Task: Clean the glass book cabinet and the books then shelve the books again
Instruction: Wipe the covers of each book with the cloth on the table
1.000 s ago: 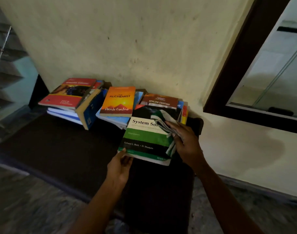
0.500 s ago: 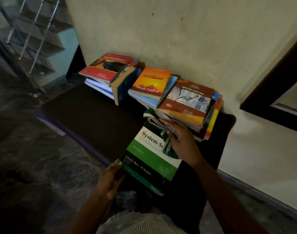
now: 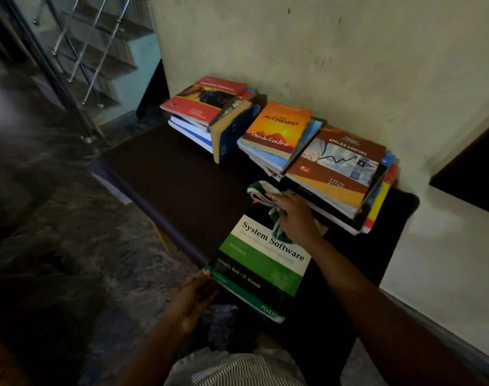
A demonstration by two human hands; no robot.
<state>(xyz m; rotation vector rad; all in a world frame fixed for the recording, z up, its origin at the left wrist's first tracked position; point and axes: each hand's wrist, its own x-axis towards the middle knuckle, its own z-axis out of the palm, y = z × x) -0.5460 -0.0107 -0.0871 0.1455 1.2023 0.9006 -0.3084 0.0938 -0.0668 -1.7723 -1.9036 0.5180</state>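
System Software book (image 3: 261, 263): I see the left hand (image 3: 193, 298) gripping its 7 o'clock corner. At its 12 o'clock edge the right hand (image 3: 294, 218) clamps a green-white cloth (image 3: 261, 190).

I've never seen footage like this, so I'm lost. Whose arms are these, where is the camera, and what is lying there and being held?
No machine here: a person wears one wide-angle camera on the head, looking down at their bare hands. The left hand grips the lower corner of the System Software book; the right hand holds a green-and-white cloth against its cover. Beyond, on a dark mat by the wall, lie stacks of books, topped by a red book, The Alchemist and Applied Costing.
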